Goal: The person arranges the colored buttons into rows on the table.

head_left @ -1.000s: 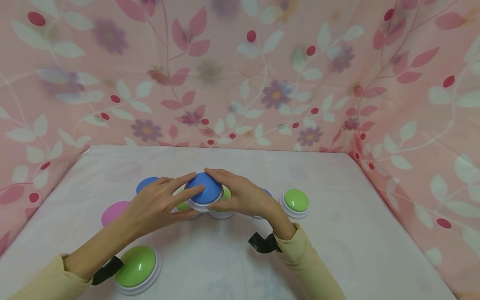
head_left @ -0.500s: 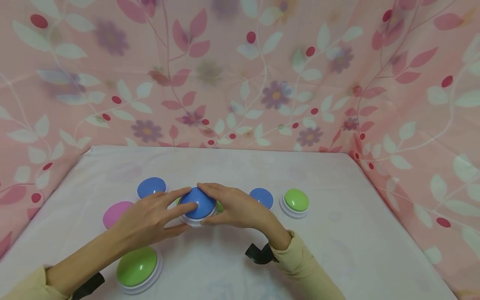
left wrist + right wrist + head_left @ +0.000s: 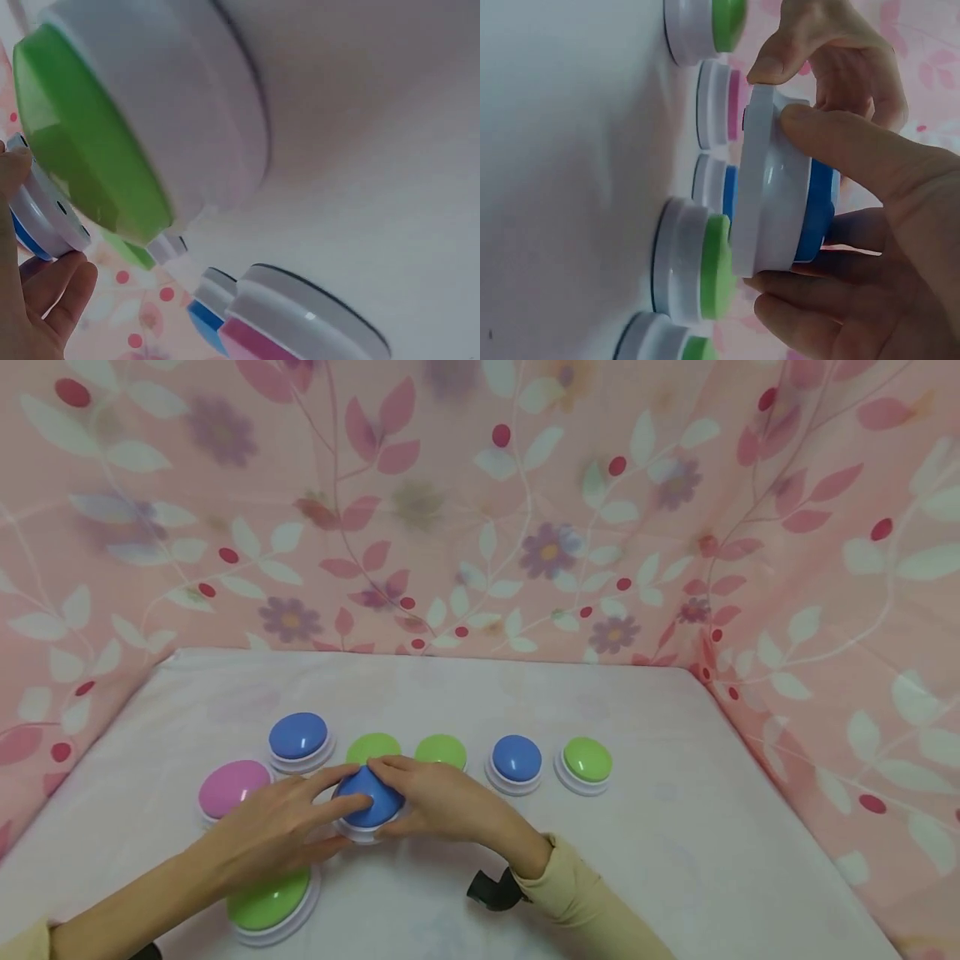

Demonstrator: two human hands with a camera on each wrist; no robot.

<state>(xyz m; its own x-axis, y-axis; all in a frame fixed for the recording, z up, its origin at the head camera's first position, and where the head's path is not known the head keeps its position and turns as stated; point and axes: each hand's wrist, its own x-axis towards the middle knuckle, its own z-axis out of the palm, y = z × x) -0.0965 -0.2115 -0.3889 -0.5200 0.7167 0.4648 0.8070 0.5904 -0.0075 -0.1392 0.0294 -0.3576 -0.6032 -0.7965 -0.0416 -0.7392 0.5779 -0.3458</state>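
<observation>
Both hands hold a blue-domed buzzer button (image 3: 377, 787) with a white round base, tilted and raised off the table. My left hand (image 3: 277, 822) grips it from the left, with one finger lying across the blue dome. On its other side my right hand (image 3: 453, 802) has thumb and fingers spread round the rim. In the right wrist view, the white base (image 3: 769, 195) shows between the thumbs and fingers, apart from the tabletop. A large green buzzer (image 3: 270, 902) stands under the left forearm, partly covered. Behind the held one are two green buzzers (image 3: 373, 746) (image 3: 441, 749), partly hidden.
At the left of the white-covered table (image 3: 637, 868) stand a pink buzzer (image 3: 234, 787) and another blue buzzer (image 3: 298, 735). To the right sit a blue buzzer (image 3: 517, 758) and a small green buzzer (image 3: 588, 759). A pink floral cloth (image 3: 480, 527) hangs behind.
Both hands have carried the blue buzzer leftward and nearer the body, away from the two middle green buzzers. More of the row behind is uncovered, while the left arm now overlaps the large green buzzer.
</observation>
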